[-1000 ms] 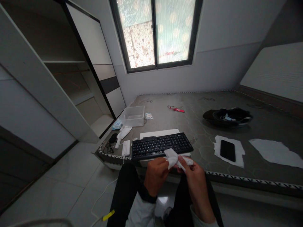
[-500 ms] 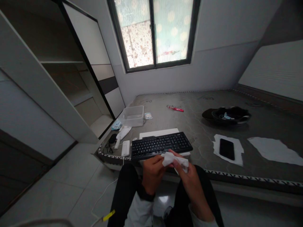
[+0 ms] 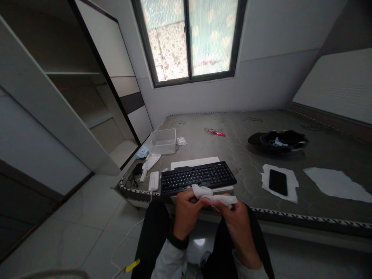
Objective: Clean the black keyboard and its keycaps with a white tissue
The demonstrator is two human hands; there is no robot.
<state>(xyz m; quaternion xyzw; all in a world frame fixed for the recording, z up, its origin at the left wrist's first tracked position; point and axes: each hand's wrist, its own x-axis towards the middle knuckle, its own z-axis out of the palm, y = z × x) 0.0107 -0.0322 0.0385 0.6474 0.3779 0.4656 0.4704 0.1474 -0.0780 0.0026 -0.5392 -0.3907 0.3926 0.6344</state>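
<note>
No words, brands or numbers could be read. The black keyboard [image 3: 199,179] bore pale key marks [image 3: 186,180] and perhaps a small logo [image 3: 219,164]; the white packet's [image 3: 181,141] print was too blurred to make out.

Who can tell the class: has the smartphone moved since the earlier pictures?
No: the smartphone keeps its place against the front edge of the mattress.

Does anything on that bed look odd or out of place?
The black keyboard sits slightly askew on a white board. Nothing looks spilled; the phone lies on ragged-edged white paper.
</note>
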